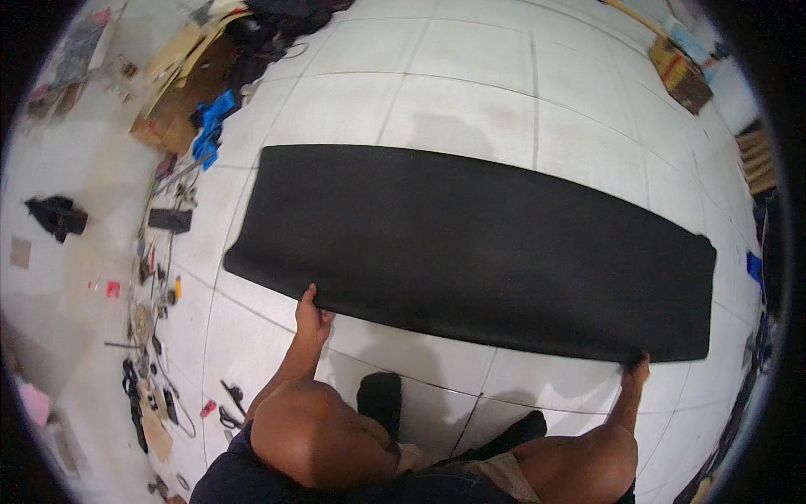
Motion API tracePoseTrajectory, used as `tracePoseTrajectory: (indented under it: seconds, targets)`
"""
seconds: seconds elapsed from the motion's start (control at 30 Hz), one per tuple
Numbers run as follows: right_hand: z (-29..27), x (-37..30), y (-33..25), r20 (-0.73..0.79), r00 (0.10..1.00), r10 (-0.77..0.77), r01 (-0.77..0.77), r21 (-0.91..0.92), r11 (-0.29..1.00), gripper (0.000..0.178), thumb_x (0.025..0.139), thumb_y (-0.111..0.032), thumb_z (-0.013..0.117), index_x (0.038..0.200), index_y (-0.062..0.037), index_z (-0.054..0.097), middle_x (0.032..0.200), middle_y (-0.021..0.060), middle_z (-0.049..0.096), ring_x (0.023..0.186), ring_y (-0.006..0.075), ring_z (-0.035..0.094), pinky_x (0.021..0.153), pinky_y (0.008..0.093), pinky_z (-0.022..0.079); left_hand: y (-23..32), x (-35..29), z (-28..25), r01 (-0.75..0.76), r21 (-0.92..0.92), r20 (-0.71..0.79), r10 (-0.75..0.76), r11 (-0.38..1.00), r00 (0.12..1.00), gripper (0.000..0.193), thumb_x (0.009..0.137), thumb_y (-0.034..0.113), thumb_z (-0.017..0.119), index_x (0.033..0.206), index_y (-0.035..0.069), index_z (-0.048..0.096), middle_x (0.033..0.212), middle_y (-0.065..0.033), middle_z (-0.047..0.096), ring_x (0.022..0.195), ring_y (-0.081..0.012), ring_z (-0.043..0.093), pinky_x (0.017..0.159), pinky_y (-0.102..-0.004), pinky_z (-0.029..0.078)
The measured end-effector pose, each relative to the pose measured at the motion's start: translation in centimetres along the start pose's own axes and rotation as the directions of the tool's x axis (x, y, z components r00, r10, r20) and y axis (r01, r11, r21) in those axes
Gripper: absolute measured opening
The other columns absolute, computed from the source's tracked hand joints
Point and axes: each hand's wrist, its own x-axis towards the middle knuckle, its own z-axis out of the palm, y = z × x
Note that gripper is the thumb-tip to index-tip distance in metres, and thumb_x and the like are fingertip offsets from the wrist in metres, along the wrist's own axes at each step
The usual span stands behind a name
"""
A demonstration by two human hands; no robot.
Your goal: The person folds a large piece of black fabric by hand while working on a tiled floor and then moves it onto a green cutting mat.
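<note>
A long, wide black mat (470, 248) with rounded corners is spread out in front of me, its surface plain and matte. My left hand (314, 316) grips its near edge left of the middle, thumb on top and fingers curled beneath. Toward the right end, my right hand (638, 370) pinches the same near edge; its fingers are partly hidden under the mat. My knees are bent between the two arms, and my feet in dark socks rest on the floor just short of the mat.
White tiled floor (470, 46) surrounds the mat. Along the left wall lie loose tools, a blue cloth (214, 126) and a cardboard box (180, 113). Scissors (227, 417) lie near my left knee. Another box (678, 76) stands far right, with a blue object (754, 267) nearer.
</note>
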Motion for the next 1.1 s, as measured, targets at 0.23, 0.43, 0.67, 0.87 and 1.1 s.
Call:
tracePoseTrajectory:
  seconds: [0.23, 0.43, 0.67, 0.87, 1.1]
  targets:
    - [-5.6, 9.2, -6.6, -0.247, 0.873, -0.42, -0.382, -0.882, -0.276, 0.056, 0.085, -0.04, 0.055, 0.122, 0.0027, 0.05, 0.126, 0.0177, 0.049, 0.111, 0.0338, 0.05, 0.089, 0.0436, 0.043, 7.7, 4.3, -9.8, -0.293, 0.086, -0.3, 0.305, 0.952, 0.904, 0.05, 0.087, 0.023, 0.062, 0.125, -0.001, 0.04, 0.111, -0.018, 0.056, 0.1, -0.0284, 0.057, 0.084, -0.038, 0.05]
    - [17.9, 0.6, -8.4, 0.7, 0.709, -0.08, 0.571, -0.638, -0.516, 0.057, 0.087, -0.024, 0.06, 0.133, 0.0001, 0.036, 0.137, 0.0211, 0.037, 0.126, 0.0367, 0.037, 0.104, 0.0438, 0.033, 11.8, 1.9, -8.3, -0.399, 0.454, -0.292, 0.556, 0.797, 0.778, 0.065, 0.087, 0.027, 0.062, 0.135, 0.001, 0.026, 0.114, -0.0195, 0.051, 0.09, -0.0251, 0.058, 0.076, -0.0325, 0.05]
    - [47.5, -17.0, -0.9, 0.952, 0.126, 0.277, 0.967, -0.055, -0.25, 0.044, 0.085, -0.02, 0.059, 0.122, -0.0015, 0.045, 0.123, 0.0203, 0.048, 0.114, 0.038, 0.047, 0.096, 0.043, 0.039, 12.7, 3.4, -10.6, -0.417, 0.542, -0.283, 0.626, 0.73, 0.727, 0.052, 0.087, 0.034, 0.061, 0.119, 0.0, 0.038, 0.093, -0.0097, 0.052, 0.081, -0.0148, 0.052, 0.065, -0.0276, 0.044]
    - [53.5, -14.5, 5.8, 0.923, 0.161, 0.35, 0.946, -0.044, -0.32, 0.037, 0.085, -0.02, 0.05, 0.115, 0.0031, 0.049, 0.118, 0.0222, 0.048, 0.11, 0.0374, 0.048, 0.093, 0.0414, 0.041, 12.1, 4.7, -9.6, -0.439, 0.562, -0.282, 0.661, 0.702, 0.696, 0.048, 0.088, 0.033, 0.061, 0.113, -0.003, 0.043, 0.094, -0.0087, 0.051, 0.085, -0.0145, 0.049, 0.073, -0.0271, 0.042]
    - [52.9, -14.1, 8.5, 0.943, 0.017, 0.332, 0.978, 0.054, -0.203, 0.033, 0.083, -0.012, 0.051, 0.109, 0.0068, 0.048, 0.118, 0.024, 0.046, 0.109, 0.0392, 0.047, 0.093, 0.0402, 0.04, 12.2, 3.9, -13.6, -0.347, 0.8, -0.202, 0.764, 0.49, 0.612, 0.035, 0.088, 0.03, 0.061, 0.093, -0.003, 0.053, 0.082, -0.0074, 0.055, 0.074, -0.0163, 0.051, 0.07, -0.0292, 0.044]
